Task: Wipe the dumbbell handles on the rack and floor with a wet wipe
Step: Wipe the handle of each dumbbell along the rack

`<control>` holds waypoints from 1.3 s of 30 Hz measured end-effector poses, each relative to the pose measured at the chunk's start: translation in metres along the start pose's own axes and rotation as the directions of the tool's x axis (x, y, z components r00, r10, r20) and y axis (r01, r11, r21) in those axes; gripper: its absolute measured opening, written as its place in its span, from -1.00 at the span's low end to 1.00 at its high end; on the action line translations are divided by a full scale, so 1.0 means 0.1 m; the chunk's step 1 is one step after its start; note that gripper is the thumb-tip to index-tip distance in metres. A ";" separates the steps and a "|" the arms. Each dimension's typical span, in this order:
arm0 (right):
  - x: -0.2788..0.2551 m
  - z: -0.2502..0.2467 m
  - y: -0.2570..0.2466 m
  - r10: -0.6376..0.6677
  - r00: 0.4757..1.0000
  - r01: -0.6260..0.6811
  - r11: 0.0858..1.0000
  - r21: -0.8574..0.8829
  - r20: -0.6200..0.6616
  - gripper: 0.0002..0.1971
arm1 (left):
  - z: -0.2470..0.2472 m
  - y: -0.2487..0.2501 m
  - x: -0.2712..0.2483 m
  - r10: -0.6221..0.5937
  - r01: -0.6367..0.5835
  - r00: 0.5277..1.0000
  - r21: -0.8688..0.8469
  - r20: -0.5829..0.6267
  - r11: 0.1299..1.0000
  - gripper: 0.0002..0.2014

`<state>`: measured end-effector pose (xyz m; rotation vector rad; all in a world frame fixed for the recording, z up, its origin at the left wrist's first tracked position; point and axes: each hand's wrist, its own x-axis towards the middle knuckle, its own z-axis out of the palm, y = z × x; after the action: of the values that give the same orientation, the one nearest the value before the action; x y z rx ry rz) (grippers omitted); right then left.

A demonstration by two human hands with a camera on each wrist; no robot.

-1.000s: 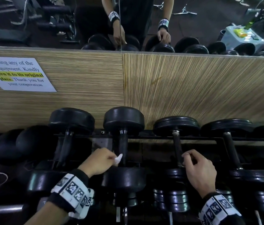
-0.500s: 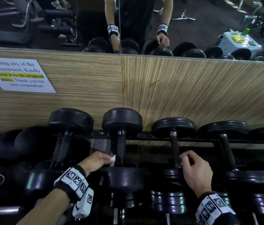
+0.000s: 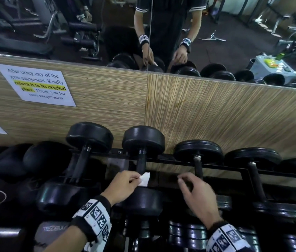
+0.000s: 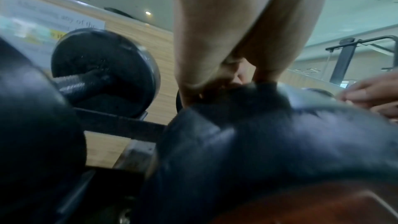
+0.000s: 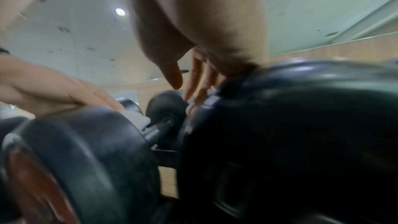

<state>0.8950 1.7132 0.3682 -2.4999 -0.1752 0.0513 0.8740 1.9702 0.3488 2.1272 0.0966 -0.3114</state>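
Black dumbbells lie in a row on the rack (image 3: 221, 167). My left hand (image 3: 136, 180) pinches a small white wet wipe (image 3: 145, 179) against the near end of the second dumbbell's handle (image 3: 140, 163). In the right wrist view the wet wipe (image 5: 137, 118) sits by that knurled handle (image 5: 157, 130). The left wrist view shows my left hand (image 4: 237, 76) curled, with the wipe hidden behind a dumbbell head. My right hand (image 3: 189, 184) hovers with relaxed fingers, just left of the third dumbbell's handle (image 3: 198, 169) and holding nothing. Its fingers (image 5: 193, 81) hang loose.
A wood-grain panel (image 3: 216, 115) with a printed notice (image 3: 38, 84) stands right behind the rack. Above it a mirror (image 3: 107, 24) reflects benches and a white box. More dumbbells (image 3: 256, 171) fill the rack to the right, and a lower tier (image 3: 189, 233) lies beneath my hands.
My right hand has let go of the third dumbbell's handle and lifted off to the left. My left hand stays at the second handle with the wipe.
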 end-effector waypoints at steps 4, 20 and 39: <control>0.20 0.39 -0.27 -0.079 0.970 -0.009 0.934 0.356 0.231 -0.68 | 0.15 -0.04 -0.01 -0.018 -0.015 0.984 -0.183 -0.179 0.983 -0.90; 1.07 1.14 -0.28 0.304 0.865 -0.473 0.761 0.444 0.399 -0.81 | 0.35 0.04 0.01 -0.300 0.252 0.797 -0.163 -0.524 0.954 -0.91; 1.07 1.17 -0.46 -0.005 0.995 -0.031 0.936 0.350 0.102 -0.71 | 0.29 0.15 -0.03 -0.339 0.293 0.812 -0.171 -0.475 0.941 -0.88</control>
<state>0.9870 1.8334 0.3019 -2.1409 -0.1746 0.1985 0.8687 1.9380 0.3475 2.0485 0.7636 0.0633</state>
